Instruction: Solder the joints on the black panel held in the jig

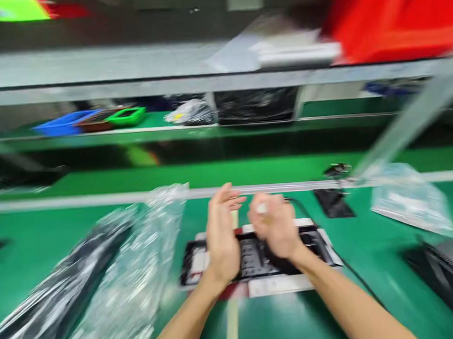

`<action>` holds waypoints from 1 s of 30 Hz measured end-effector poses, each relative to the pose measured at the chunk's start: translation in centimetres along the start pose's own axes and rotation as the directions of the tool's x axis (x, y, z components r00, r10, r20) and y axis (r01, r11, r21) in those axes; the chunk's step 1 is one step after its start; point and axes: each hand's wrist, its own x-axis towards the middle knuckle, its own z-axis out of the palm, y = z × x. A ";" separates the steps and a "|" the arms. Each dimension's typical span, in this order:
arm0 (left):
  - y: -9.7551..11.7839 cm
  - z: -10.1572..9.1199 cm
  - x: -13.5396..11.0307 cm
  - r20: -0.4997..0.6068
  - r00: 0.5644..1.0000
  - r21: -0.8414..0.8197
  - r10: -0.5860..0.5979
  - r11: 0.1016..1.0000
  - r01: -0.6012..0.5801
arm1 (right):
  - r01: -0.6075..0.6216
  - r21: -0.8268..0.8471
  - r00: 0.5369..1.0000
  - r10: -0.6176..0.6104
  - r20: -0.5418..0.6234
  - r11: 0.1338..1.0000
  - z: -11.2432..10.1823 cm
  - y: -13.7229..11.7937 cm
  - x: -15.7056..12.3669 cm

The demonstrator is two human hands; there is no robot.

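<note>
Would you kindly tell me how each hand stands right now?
Left hand: open, nothing visible in it.
Right hand: curled closed; blur hides whether it grips the small white object there.

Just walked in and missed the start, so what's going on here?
A person has both hands over a black part on a green table. The left hand is open; the right hand is curled, with a small white thing at it, too blurred to name. Clear plastic wrapping lies to the left, a black cable to the right.
</note>
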 end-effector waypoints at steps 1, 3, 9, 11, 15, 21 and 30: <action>-0.2 -0.4 -0.4 0.042 0.999 0.109 -0.019 0.994 0.015 | -0.032 0.062 0.999 0.030 0.031 0.998 0.3 0.4 0.1; -0.8 -1.3 -1.0 0.138 0.989 0.349 -0.056 0.937 0.005 | -0.059 0.129 0.998 0.056 0.033 0.990 0.2 0.4 0.4; -3.3 -2.5 -4.1 0.341 0.935 0.776 -0.096 0.590 -0.222 | -0.031 0.114 1.000 0.030 0.008 0.993 -0.5 -2.2 0.7; -4.1 -2.2 -4.6 0.373 0.922 0.811 -0.103 0.520 -0.270 | -0.034 0.110 0.999 0.035 -0.013 0.993 -0.5 -2.6 0.7; -4.4 -1.6 -4.8 0.402 0.907 0.834 -0.127 0.460 -0.305 | -0.021 0.097 0.999 0.024 -0.032 0.995 -0.6 -2.9 0.8; -3.5 -1.2 -4.7 0.401 0.906 0.840 -0.135 0.448 -0.305 | -0.017 0.054 0.999 0.019 -0.042 0.998 -0.4 -3.5 0.7; -3.7 -1.4 -5.0 0.405 0.910 0.841 -0.090 0.427 -0.332 | -0.015 0.054 0.999 0.017 -0.043 0.998 -0.3 -3.8 0.5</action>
